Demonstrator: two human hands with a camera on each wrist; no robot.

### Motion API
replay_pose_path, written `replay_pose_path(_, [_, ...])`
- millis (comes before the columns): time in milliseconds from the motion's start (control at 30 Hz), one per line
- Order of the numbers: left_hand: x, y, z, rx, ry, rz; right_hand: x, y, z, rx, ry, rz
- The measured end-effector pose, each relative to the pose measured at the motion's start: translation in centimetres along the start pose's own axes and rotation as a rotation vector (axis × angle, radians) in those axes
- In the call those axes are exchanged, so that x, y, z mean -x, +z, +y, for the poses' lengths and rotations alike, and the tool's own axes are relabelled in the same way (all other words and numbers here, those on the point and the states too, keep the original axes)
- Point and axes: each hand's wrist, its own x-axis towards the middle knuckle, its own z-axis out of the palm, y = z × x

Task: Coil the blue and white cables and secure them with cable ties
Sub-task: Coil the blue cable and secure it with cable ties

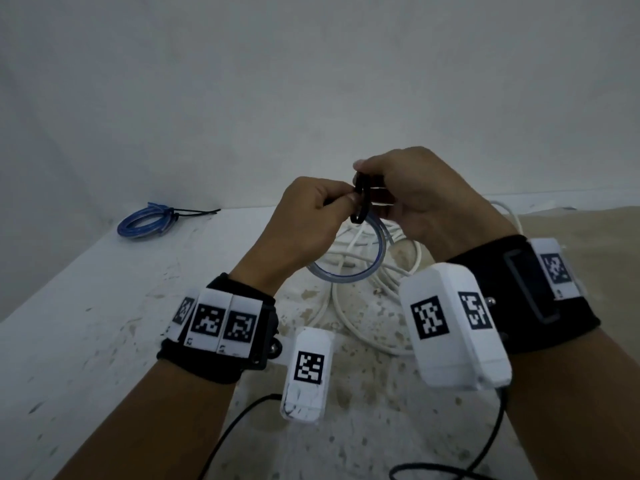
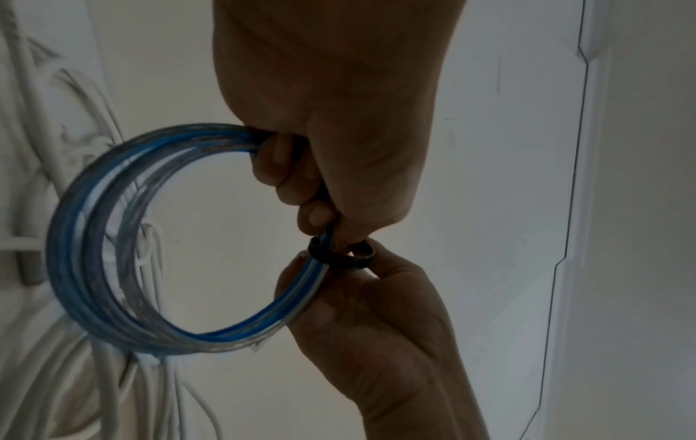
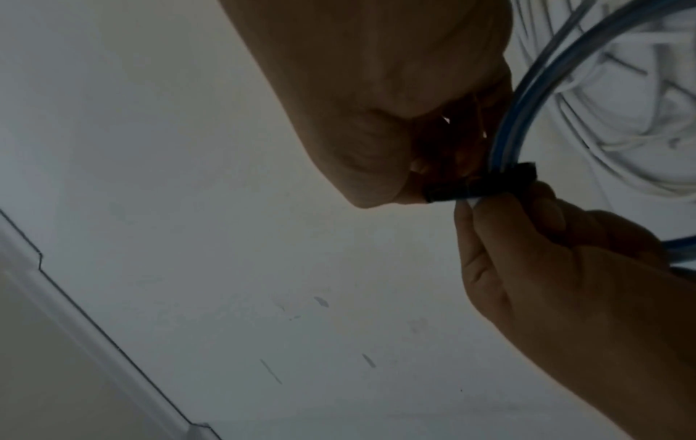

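Observation:
A coil of blue cable (image 1: 346, 274) (image 2: 75, 238) (image 3: 523, 101) hangs in the air between both hands above the table. My left hand (image 1: 341, 201) (image 2: 301, 190) grips the top of the coil with curled fingers. A black cable tie (image 1: 362, 199) (image 2: 350, 253) (image 3: 485, 181) is looped round the strands there. My right hand (image 1: 375, 183) (image 3: 433, 166) pinches this tie right beside the left thumb. The white cable (image 1: 363, 327) (image 2: 37, 148) lies loose and tangled on the table under the coil.
A second blue coil (image 1: 145, 225), bound with a black tie, lies at the table's (image 1: 86, 306) far left by the wall. Black cords (image 1: 235, 420) from the wrist cameras trail over the near edge.

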Motion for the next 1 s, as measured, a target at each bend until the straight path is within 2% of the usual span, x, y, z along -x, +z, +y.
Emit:
replay_pose_path(200, [0.3, 0.9, -0.4, -0.017, 0.031, -0.049, -0.5, -0.5, 0.5, 0.034, -0.039, 0.043])
replay_pose_path(400, [0.1, 1.1, -0.9, 0.158, -0.225, 0.056, -0.6, -0.4, 0.8, 0.23, -0.194, -0.064])
replay_pose_path(500, [0.3, 1.6, -0.6, 0.195, -0.243, 0.007, -1.0, -0.6, 0.9, 0.38, -0.286, 0.039])
replay_pose_path(600, [0.3, 1.9, -0.4, 0.242, -0.228, 0.002, -1.9, -0.9, 1.1, 0.414, -0.285, 0.105])
replay_pose_path(700, [0.0, 2.1, -0.1, 0.27, -0.235, 0.029, -2.6, -1.2, 1.8, 0.427, -0.284, 0.214])
replay_pose_path(767, [-0.2, 2.2, 0.0, 0.313, -0.282, 0.093, -2.7, -1.0, 2.3, 0.36, -0.297, 0.246])
replay_pose_path(867, [-0.2, 2.1, -0.5, 0.384, -0.406, 0.206, -2.1, -0.6, 2.3, 0.21, -0.267, 0.095])
replay_pose_path(933, [-0.1, 1.8, -1.0, 0.413, -0.441, 0.239, -1.6, -0.3, 2.1, 0.2, -0.263, -0.033])
replay_pose_path(1000, [-0.1, 1.5, -1.1, 0.457, -0.446, 0.237, -1.6, 0.0, 2.0, 0.24, -0.306, -0.038])
